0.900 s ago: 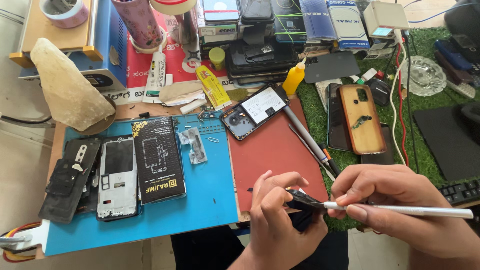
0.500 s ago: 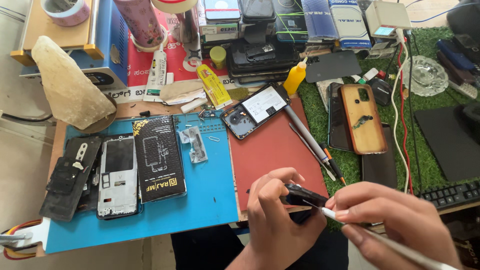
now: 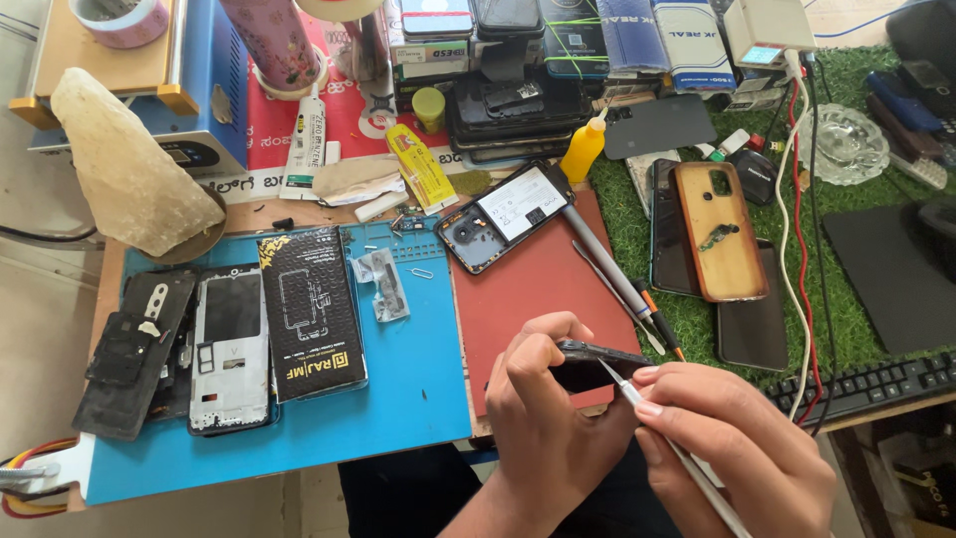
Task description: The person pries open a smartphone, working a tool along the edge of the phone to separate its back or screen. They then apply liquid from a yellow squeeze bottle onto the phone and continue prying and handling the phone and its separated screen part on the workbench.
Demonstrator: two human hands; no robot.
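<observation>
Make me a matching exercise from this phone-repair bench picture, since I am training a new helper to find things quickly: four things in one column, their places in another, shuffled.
Things:
1. small yellow squeeze bottle with a pointed nozzle
2. opened dark phone with a white battery showing
3. clear cut-glass dish
4. flat black printed packet

Places:
A. on the blue work mat
B. on the green artificial grass at far right
C. at the top edge of the red mat
D. standing at the left edge of the green grass, beside the stack of dark phones

Pairs: 1-D, 2-C, 3-B, 4-A

dark phone part [image 3: 588, 364] mostly hidden by left hand [image 3: 548, 418], tool [image 3: 687, 468] cut off below
</observation>
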